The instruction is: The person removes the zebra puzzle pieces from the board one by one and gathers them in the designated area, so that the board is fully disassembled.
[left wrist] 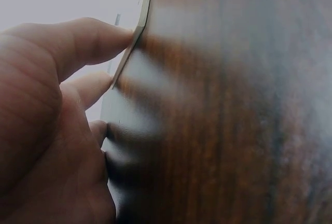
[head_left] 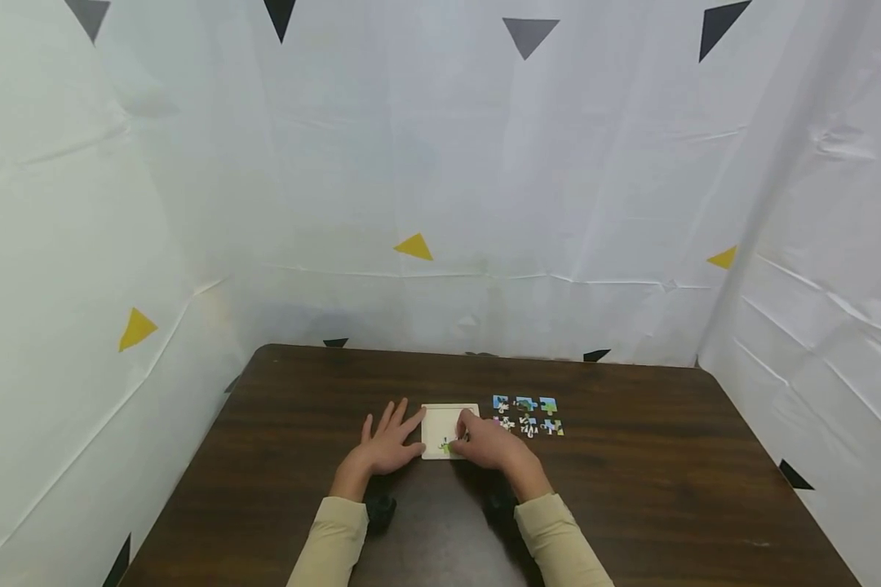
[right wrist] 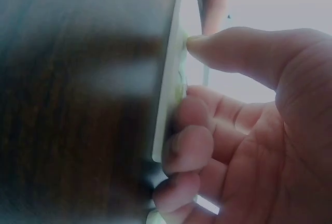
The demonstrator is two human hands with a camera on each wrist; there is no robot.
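Note:
A pale, shallow puzzle tray [head_left: 439,421] lies flat on the dark table between the two hands. My left hand [head_left: 383,448] is beside it with fingers spread and straight; thumb and index fingertip touch the tray's left edge. Over the tray's lower right part, my right hand [head_left: 495,447] has curled fingers. Its thumb and index finger pinch a small greenish jigsaw piece [right wrist: 182,81] at the tray's surface, partly hidden by the fingers. Green also shows on the tray by the thumb [head_left: 452,446]; whether that is the same piece I cannot tell.
Several loose jigsaw pieces [head_left: 547,405] lie in two rows just right of the tray, the nearest partly behind the right hand. The brown wooden table [head_left: 646,465] reaches back to a white curtain [head_left: 440,163] with printed triangles, which also hangs at both sides.

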